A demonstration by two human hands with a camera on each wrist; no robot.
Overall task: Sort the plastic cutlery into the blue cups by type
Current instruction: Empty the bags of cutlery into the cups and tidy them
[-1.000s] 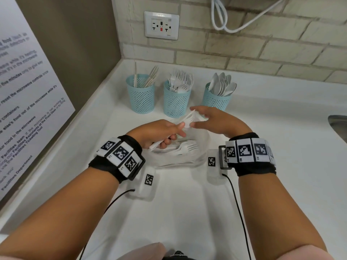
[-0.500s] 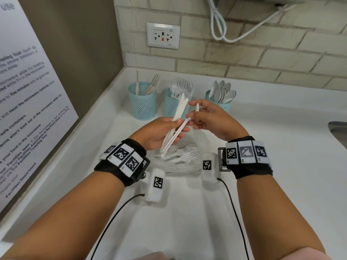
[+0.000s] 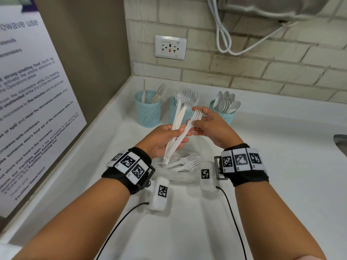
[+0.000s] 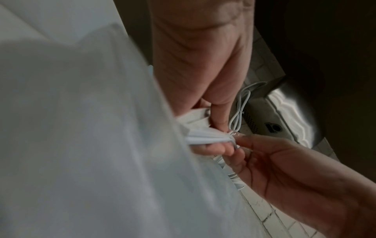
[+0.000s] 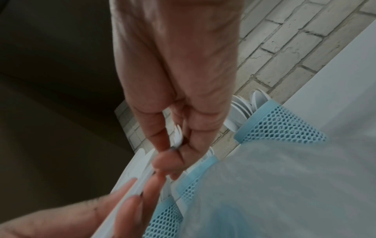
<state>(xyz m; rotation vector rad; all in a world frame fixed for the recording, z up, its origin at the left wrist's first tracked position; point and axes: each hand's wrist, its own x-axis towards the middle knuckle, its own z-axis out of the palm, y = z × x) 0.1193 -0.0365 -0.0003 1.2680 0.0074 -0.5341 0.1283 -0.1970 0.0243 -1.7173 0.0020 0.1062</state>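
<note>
loose forks (image 3: pixel 185 163) are left on the bench (image 3: pixel 272 184) nearest. above, knives (image 3: pixel 177 124) are clamped in the left hand (image 3: pixel 163 139) so the fork (image 3: pixel 194 119) can be pinched free by the right hand (image 3: pixel 212 126). beyond, the fork cup (image 3: pixel 180 114) is stood between two others.

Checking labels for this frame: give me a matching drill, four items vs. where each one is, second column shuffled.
Items:
1. knives
2. single fork
3. spoons
4. loose forks

Places:
A. standing in the rightmost blue cup
B. lying on the counter below both hands
C. gripped in the left hand
D. pinched by the right hand

Pairs: 1-C, 2-D, 3-A, 4-B
</note>
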